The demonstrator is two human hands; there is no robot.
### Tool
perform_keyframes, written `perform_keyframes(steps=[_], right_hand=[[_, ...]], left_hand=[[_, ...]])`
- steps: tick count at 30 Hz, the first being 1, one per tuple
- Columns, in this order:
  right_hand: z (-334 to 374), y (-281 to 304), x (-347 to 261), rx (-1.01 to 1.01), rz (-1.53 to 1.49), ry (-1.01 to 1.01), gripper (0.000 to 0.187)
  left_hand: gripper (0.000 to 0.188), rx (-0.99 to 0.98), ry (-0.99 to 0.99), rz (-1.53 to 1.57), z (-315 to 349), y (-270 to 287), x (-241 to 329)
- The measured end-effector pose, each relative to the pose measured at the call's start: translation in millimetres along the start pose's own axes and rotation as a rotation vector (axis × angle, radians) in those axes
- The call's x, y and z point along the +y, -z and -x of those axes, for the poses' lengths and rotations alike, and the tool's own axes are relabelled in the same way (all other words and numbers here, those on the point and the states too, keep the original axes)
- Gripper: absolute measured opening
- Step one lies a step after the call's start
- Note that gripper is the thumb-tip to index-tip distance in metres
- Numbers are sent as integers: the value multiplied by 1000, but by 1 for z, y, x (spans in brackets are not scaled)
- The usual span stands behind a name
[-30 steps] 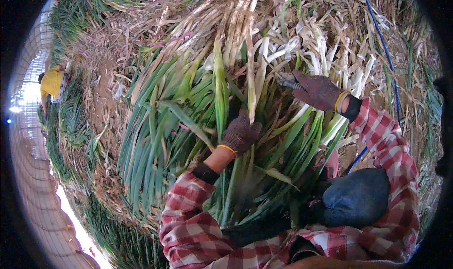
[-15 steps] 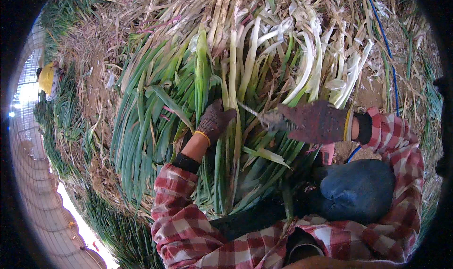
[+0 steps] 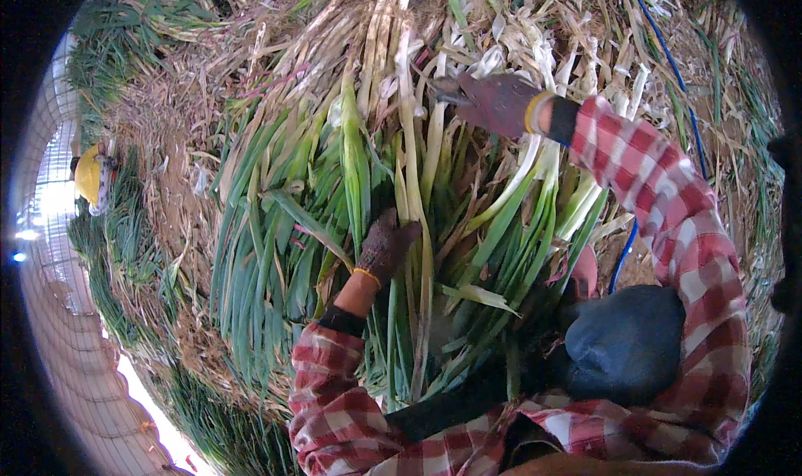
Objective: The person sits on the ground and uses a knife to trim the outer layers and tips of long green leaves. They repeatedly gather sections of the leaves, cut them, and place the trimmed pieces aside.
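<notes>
Long green onions [image 3: 355, 146] lie in a thick spread before me, white ends away from me and green leaves toward my lap. My left hand [image 3: 387, 249], in a dark knitted glove, is closed round a pale green onion stalk [image 3: 407, 142] at mid-length. Up by the white ends, my gloved right hand [image 3: 499, 104] is closed on a grey tool with a thin tip [image 3: 447, 91], pointing left at the stalk. The glove hides most of the tool, so its kind is unclear.
A blue hose [image 3: 681, 79] runs along the right side. Dry husks and leaves [image 3: 180, 217] litter the ground, with more green onions heaped at left [image 3: 225, 417]. A person in yellow [image 3: 90, 179] is at far left. My bent knee [image 3: 626, 342] rises at lower right.
My right hand has moved up and away from me with the tool, from beside my left hand to near the onions' white ends. My left hand still grips the stalk, slightly lower in view.
</notes>
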State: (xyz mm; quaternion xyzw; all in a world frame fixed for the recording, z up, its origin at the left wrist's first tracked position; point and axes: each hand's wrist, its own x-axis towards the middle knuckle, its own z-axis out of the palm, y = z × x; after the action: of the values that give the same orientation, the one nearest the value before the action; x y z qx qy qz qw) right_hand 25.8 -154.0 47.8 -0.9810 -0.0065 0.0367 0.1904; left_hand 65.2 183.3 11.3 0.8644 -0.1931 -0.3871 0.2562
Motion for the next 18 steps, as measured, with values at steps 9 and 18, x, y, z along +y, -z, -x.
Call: perform_keyframes(steps=[9,18], right_hand=[[-53,15,5,-34,114,-193,60],[96,15,-61,-309,-39,236,69]], left_hand=[[44,20,-48,58,2,2,-1],[54,31,-9,108,-8,5,-2]])
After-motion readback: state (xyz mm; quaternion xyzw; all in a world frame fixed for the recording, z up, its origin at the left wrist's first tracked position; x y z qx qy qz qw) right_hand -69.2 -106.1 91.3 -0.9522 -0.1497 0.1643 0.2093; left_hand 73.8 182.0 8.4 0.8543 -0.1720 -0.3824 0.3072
